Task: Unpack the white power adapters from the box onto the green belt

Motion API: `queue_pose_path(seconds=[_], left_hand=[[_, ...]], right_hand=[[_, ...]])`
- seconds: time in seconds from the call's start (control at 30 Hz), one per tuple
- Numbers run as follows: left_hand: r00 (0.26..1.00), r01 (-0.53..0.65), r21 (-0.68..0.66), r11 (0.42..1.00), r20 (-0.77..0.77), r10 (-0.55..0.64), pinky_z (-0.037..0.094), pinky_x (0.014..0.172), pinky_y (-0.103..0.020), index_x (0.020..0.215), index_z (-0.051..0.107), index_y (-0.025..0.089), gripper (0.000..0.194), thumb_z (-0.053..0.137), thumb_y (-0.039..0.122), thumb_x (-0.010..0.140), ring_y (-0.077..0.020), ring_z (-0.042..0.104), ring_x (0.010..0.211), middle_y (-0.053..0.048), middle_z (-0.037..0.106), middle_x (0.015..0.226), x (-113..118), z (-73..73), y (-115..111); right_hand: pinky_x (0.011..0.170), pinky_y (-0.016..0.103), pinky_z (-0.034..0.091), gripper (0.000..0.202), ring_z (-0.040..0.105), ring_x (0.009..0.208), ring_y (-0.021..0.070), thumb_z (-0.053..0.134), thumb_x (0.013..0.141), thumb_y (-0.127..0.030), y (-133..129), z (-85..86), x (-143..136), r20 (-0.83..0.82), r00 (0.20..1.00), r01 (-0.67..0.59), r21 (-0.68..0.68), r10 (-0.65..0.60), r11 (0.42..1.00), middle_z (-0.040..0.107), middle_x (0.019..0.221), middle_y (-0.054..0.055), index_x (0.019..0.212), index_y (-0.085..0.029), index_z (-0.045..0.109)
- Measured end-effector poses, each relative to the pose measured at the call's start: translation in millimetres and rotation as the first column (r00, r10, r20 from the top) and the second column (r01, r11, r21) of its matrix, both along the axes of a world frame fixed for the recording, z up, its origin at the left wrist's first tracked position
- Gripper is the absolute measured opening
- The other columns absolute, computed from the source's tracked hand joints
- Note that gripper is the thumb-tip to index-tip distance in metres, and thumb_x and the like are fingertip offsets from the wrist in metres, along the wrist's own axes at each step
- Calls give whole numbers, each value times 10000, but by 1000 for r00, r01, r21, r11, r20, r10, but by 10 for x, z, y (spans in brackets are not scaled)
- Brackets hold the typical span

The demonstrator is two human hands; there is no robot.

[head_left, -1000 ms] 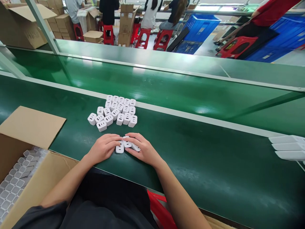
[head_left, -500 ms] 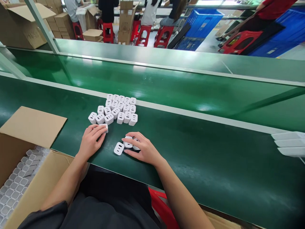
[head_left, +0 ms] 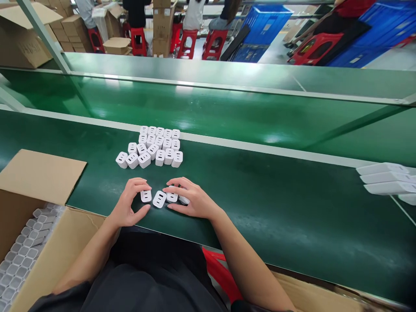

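Several white charger blocks (head_left: pixel 159 142) with dark slots stand in uneven rows on the green table (head_left: pixel 260 195), beyond my hands. Nearer me, my left hand (head_left: pixel 130 201) curves around a white block (head_left: pixel 146 196), fingertips at its top edge and thumb apart below it. Just right of that block lies a tilted block (head_left: pixel 159 199) that neither hand holds. My right hand (head_left: pixel 191 200) rests over a block (head_left: pixel 172 197), with its fingers spread around it. Another block (head_left: pixel 184 199) is partly hidden under the right fingers.
An open cardboard box (head_left: pixel 42 251) filled with white pieces stands at lower left, its flap (head_left: pixel 42 175) over the table edge. White pieces (head_left: pixel 386 177) lie at far right. Beyond a green belt (head_left: pixel 211 112) are people, red stools (head_left: pixel 214 44) and blue crates (head_left: pixel 264 28).
My left hand has moved from the rows toward me, bringing a block beside the tilted one. My right hand stays almost in place. The whole view has shifted slightly.
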State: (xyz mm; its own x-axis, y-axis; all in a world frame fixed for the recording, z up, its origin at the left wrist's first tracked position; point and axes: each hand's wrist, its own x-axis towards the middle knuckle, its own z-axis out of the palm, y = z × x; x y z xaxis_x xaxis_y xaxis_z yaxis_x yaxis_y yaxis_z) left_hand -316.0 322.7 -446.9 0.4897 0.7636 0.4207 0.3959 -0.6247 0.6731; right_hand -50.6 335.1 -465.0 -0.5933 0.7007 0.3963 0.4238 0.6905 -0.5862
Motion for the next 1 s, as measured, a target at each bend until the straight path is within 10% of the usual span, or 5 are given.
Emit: queue_pose_path(seconds=[0.17,0.37,0.7,0.9,1.0], left_hand=[[956,90,-18,996,-279,-91,454,1099,-465,1451,349,266,787,744,472,803,-278,432,1353,-127,453,1466,69,2,110],[953,31,-26,999,-299,-38,563,911,-341,1385,435,283,549,635,442,899,-205,616,1127,-63,639,1223,210,-100,149],[949,138,-111,984,-270,-163,477,1095,-414,1492,291,264,795,699,465,840,-250,459,1330,-131,459,1410,259,35,232],[851,-266,340,902,-358,385,371,1120,-513,1366,511,213,501,604,407,914,-323,458,1307,-117,587,1338,94,86,596],[772,-293,403,867,-435,463,386,1051,-536,1290,600,228,393,584,381,929,-358,470,1290,-116,617,1316,62,20,725]], right_hand=[[985,410,527,493,581,1157,233,683,876,-380,-10,5,16,-5,1000,-21,-54,21,998,601,1251,109,1324,-237,536],[927,419,550,417,604,1064,241,659,892,-400,-21,-43,-10,-16,1000,17,-75,-18,997,620,1169,112,1254,-229,544],[978,441,535,501,574,1159,251,658,895,-432,-31,16,-19,-16,1000,11,-46,-11,999,587,1286,114,1337,-237,524],[979,437,535,515,573,1161,248,636,912,-437,2,19,35,-25,998,63,-39,-64,997,588,1277,110,1377,-256,509],[976,430,541,503,578,1163,244,628,921,-417,15,0,40,-20,997,79,-29,-80,996,591,1276,103,1385,-267,503]])
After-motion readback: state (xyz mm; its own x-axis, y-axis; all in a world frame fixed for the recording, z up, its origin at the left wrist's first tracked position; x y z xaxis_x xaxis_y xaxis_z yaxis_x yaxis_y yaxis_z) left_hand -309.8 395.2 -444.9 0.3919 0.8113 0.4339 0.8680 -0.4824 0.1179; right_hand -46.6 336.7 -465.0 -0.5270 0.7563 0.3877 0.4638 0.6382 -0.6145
